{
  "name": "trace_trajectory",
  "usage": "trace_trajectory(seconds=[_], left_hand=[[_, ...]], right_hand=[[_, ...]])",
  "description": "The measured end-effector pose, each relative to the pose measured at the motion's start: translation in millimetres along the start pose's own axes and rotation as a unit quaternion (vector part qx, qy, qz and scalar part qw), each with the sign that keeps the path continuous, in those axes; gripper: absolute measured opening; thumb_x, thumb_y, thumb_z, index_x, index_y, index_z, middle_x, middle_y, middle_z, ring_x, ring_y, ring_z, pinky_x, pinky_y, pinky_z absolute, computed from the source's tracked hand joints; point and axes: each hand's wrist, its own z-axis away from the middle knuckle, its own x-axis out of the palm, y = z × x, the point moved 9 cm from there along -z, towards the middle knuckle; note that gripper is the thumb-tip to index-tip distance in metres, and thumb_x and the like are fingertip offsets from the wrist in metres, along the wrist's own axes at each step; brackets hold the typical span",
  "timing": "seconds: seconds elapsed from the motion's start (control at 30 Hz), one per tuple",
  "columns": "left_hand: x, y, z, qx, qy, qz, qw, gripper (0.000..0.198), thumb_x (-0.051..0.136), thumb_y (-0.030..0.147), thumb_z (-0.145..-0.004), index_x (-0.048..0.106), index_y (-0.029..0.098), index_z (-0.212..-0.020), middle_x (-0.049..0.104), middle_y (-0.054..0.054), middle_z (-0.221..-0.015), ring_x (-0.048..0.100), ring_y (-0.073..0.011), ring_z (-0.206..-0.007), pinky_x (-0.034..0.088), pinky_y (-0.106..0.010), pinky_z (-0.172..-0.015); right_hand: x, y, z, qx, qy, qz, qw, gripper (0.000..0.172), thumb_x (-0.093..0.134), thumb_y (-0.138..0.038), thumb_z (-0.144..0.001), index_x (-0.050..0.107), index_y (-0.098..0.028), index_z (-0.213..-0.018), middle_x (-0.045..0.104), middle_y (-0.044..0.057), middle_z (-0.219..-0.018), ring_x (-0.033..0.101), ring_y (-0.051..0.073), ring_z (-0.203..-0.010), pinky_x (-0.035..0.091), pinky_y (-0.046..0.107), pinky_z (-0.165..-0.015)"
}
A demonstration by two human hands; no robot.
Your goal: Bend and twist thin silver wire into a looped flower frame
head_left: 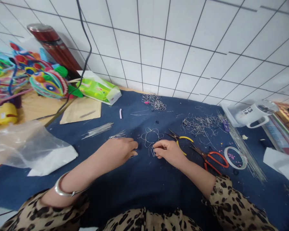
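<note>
In the head view, the wire flower (pixel 145 138) lies just off centre toward five o'clock. From it, the right hand (pixel 167 151), at four o'clock, pinches; the left hand (pixel 121 149), at eight, half-curls; grips unclear.

We can read the numbers 13 and 14, printed dark, one above the other, on the side of the white mug (pixel 253 113).

I see a silvery wire flower (pixel 145 136) lying on the bench (pixel 139 183), looped petals round its ring; bent wire pieces (pixel 152 152) lie farther from the back edge.
</note>
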Motion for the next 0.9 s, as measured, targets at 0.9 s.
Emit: trace_trajectory(seconds=[0.9], left_hand=[[0.8, 48, -26, 0.083, -0.005, 0.018, 0.996, 0.011, 0.037, 0.021, -0.088, 0.046, 0.018, -0.082, 0.061, -0.003, -0.077, 0.059, -0.0179, -0.069, 0.038, -0.025, -0.058]], right_hand=[[5, -49, 26, -0.268, 0.053, 0.232, 0.933, 0.012, 0.051, -0.02, -0.083, 0.062, -0.021, -0.087, 0.061, 0.002, -0.084, 0.055, 0.012, -0.081, 0.043, 0.025, -0.076]])
